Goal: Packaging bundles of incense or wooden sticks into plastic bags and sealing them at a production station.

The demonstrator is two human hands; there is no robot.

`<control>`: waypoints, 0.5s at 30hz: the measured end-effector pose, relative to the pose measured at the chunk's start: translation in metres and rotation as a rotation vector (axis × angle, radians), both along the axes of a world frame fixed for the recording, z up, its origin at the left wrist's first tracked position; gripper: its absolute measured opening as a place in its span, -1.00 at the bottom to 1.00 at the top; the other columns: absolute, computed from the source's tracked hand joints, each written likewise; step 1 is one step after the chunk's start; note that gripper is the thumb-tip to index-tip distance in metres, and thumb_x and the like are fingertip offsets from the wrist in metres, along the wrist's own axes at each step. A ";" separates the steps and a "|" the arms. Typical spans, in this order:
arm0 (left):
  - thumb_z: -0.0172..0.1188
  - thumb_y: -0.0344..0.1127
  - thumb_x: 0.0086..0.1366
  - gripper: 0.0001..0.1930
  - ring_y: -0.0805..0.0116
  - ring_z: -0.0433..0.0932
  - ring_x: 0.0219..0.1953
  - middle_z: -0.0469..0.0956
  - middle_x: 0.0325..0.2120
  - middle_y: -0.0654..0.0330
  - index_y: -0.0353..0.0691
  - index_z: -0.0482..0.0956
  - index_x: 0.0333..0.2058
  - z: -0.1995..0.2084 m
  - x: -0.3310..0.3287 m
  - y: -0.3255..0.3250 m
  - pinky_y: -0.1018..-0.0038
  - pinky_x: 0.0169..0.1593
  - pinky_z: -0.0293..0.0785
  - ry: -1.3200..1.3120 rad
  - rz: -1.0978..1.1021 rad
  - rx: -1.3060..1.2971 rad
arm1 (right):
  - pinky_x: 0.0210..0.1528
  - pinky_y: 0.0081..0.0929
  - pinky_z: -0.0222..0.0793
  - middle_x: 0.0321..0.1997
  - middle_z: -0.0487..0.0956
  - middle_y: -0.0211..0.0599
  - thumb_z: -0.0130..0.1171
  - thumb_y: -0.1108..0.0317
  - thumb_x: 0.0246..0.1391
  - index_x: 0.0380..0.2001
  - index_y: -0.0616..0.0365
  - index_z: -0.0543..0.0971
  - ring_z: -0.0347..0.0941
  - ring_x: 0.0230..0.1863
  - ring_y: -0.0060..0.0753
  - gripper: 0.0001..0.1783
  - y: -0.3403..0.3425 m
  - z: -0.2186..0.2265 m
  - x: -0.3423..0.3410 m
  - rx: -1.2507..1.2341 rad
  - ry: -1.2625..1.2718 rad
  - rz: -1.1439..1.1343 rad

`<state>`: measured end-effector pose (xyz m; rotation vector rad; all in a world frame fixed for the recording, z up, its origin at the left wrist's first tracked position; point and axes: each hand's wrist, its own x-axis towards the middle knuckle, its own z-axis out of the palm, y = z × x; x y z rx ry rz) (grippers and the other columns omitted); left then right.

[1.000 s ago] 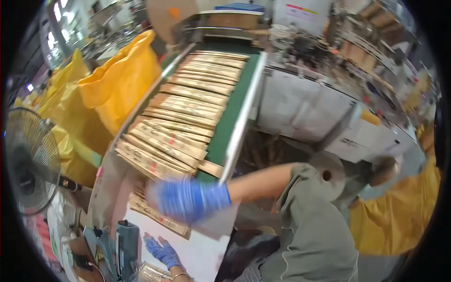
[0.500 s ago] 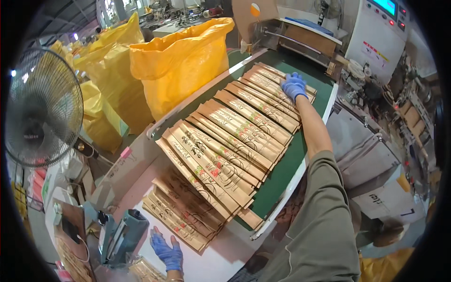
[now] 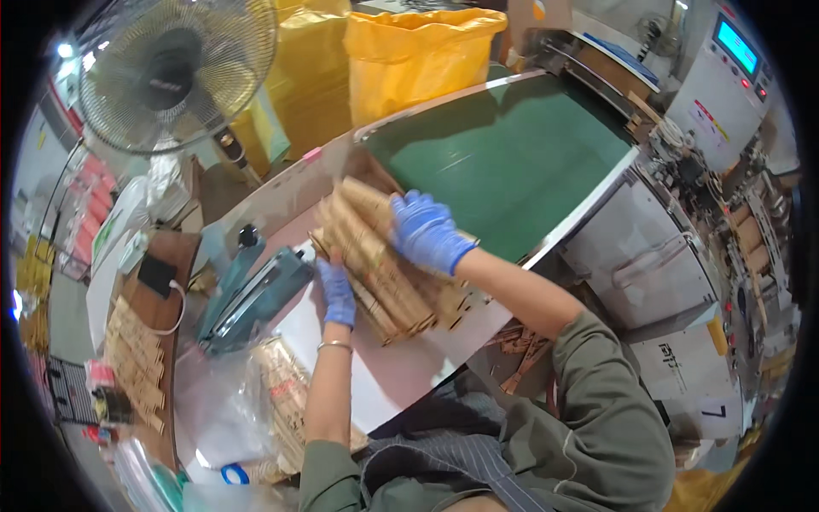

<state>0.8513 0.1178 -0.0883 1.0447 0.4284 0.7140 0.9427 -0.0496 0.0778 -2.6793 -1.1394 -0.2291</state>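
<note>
My left hand (image 3: 337,294) and my right hand (image 3: 426,232), both in blue gloves, press a bundle of narrow brown paper bags (image 3: 367,260) between them. The bundle is slightly blurred and tilts above the pinkish work surface (image 3: 401,358), at the near end of the green conveyor belt (image 3: 503,154). My right hand wraps over its right side with fingers curled. The left hand holds the lower left side, its fingers partly hidden behind the bags. More printed brown paper bags (image 3: 286,384) lie near my left forearm beside clear plastic film (image 3: 226,405).
A blue-grey tabletop device (image 3: 256,294) stands left of my left hand. Farther left are a fan (image 3: 175,77) and a phone (image 3: 158,277) on a wooden board. A yellow sack (image 3: 418,64) stands behind the belt; a control panel (image 3: 725,77) is at far right.
My right hand has come back from the belt's far end, sweeping the spread row of paper bags into one bundle. My left hand has risen to meet it. The view has shifted.
</note>
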 end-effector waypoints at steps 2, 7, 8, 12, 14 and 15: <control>0.29 -0.01 0.03 -0.20 0.25 0.34 -0.04 0.31 -0.01 0.05 -0.35 0.11 0.09 0.012 -0.001 -0.004 0.41 0.07 0.24 0.204 0.228 0.196 | -0.14 -0.10 0.35 -0.13 0.44 0.11 -0.07 0.00 0.02 -0.06 0.25 0.37 0.41 -0.15 0.04 -0.44 0.032 -0.031 -0.015 0.094 -0.019 0.006; 0.45 -0.22 -0.16 -0.13 0.27 0.41 -0.12 0.40 -0.12 0.06 -0.34 0.12 0.07 0.026 -0.016 -0.018 0.41 -0.03 0.34 0.400 0.184 0.107 | 0.05 -0.26 0.25 -0.03 0.42 0.12 -0.17 -0.19 0.06 0.07 0.20 0.30 0.40 -0.07 0.03 -0.28 0.049 -0.113 0.030 0.210 0.506 -0.312; 0.45 -0.23 -0.15 -0.15 0.26 0.42 -0.13 0.40 -0.12 0.09 -0.29 0.13 0.08 0.031 -0.018 -0.024 0.42 -0.03 0.35 0.270 0.159 0.027 | 0.07 -0.25 0.23 -0.04 0.43 0.12 -0.19 -0.22 0.07 0.07 0.20 0.31 0.39 -0.05 0.08 -0.27 0.053 -0.125 0.015 0.380 0.524 -0.268; 0.39 -0.28 -0.06 -0.32 0.39 0.47 -0.17 0.46 -0.19 0.25 -0.20 0.26 0.04 0.035 -0.053 -0.019 0.46 -0.12 0.46 0.101 -0.017 -0.107 | -0.09 -0.38 0.38 -0.13 0.50 -0.10 0.08 -0.07 0.01 -0.04 0.22 0.38 0.47 -0.13 -0.27 -0.38 0.062 -0.132 -0.055 0.937 1.460 0.184; 0.38 -0.27 -0.05 -0.37 0.40 0.49 -0.19 0.49 -0.21 0.24 -0.23 0.32 0.01 0.028 -0.083 -0.005 0.48 -0.14 0.47 0.183 -0.233 -0.222 | -0.20 -0.53 0.45 -0.15 0.49 -0.23 0.18 0.13 -0.02 -0.06 0.26 0.38 0.47 -0.22 -0.50 -0.47 0.043 -0.121 -0.071 0.865 2.021 0.193; 0.37 -0.26 -0.05 -0.41 0.41 0.50 -0.20 0.50 -0.21 0.22 -0.26 0.36 -0.02 0.043 -0.092 -0.012 0.47 -0.12 0.48 0.211 -0.225 -0.015 | -0.16 -0.51 0.43 -0.13 0.48 -0.24 0.22 0.19 -0.06 -0.03 0.26 0.35 0.46 -0.19 -0.48 -0.44 0.039 -0.119 -0.080 0.900 1.923 0.169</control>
